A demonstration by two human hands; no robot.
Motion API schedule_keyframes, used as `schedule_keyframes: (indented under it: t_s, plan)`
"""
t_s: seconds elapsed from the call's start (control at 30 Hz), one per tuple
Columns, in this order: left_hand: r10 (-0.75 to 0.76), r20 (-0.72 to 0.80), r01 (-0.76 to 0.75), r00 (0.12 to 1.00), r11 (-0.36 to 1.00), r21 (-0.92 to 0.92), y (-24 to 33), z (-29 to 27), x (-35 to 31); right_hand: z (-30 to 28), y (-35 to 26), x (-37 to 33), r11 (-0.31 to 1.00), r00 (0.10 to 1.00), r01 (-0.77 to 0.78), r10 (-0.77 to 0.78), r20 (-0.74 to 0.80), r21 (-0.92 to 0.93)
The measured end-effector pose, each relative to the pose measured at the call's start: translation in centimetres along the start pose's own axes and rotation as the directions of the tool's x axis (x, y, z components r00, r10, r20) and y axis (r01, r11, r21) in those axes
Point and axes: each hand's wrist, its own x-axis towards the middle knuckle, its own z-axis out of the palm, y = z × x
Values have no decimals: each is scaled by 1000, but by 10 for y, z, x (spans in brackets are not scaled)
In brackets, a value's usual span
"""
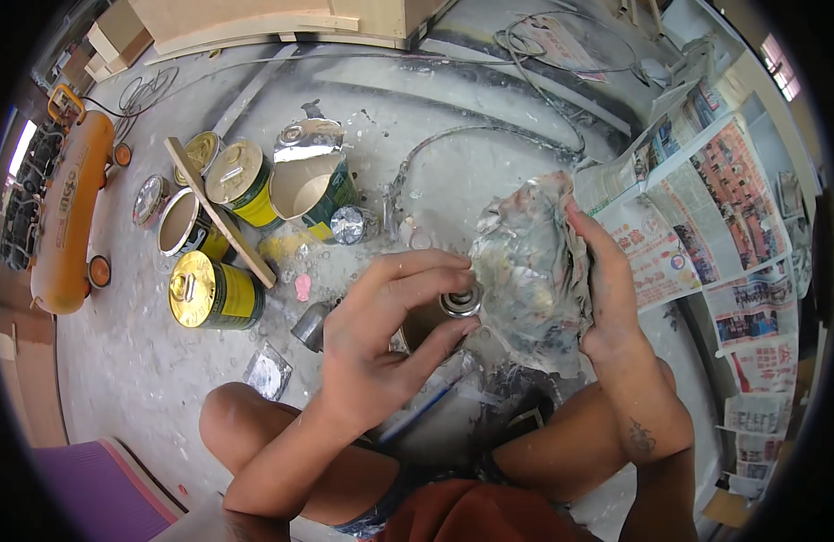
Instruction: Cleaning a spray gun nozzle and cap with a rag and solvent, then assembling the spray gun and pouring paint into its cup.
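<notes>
Near the middle, my left hand (385, 339) pinches a small round metal fitting (459, 303) between thumb and fingers. The fitting has a shiny rim and a dark ring around its centre. Close on its right, my right hand (611, 289) grips a crumpled, paint-stained rag (530, 271) by its right side, and the rag's left edge comes up to the fitting. Some of my right fingers are hidden behind the rag. Behind my left hand, a container is mostly covered. A grey metal cup (310, 327) lies beside that hand on the floor.
Several paint cans, including a closed yellow one (216, 294) and an open one (316, 188), stand at left with a wooden strip (220, 212) across. An orange air compressor (72, 212) is farther left. A hose (475, 132) crosses the floor. Newspaper-covered panels (742, 199) line the right.
</notes>
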Motion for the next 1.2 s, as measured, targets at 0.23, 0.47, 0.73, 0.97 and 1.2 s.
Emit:
schedule_keyframes:
  t_s: [0.23,0.47,0.73,0.97,1.2]
  plan:
    - [224,58,-228,973,970,84,5,-5,-3,-1,4,0,998,1000,-9,8,-4,-68]
    - [284,-51,-288,958,952,-102,11,6,-4,-1,9,4,986,999,29,-26,21,-161]
    - [230,154,-192,961,955,-228,17,-6,-4,0,12,5,989,998,-2,12,62,-150]
    - [246,81,-220,966,944,-248,25,-3,-4,0,14,5,984,999,-3,9,36,-179]
    - [318,112,-291,942,934,-207,42,-8,-12,8,15,3,978,1000,4,-1,18,-208]
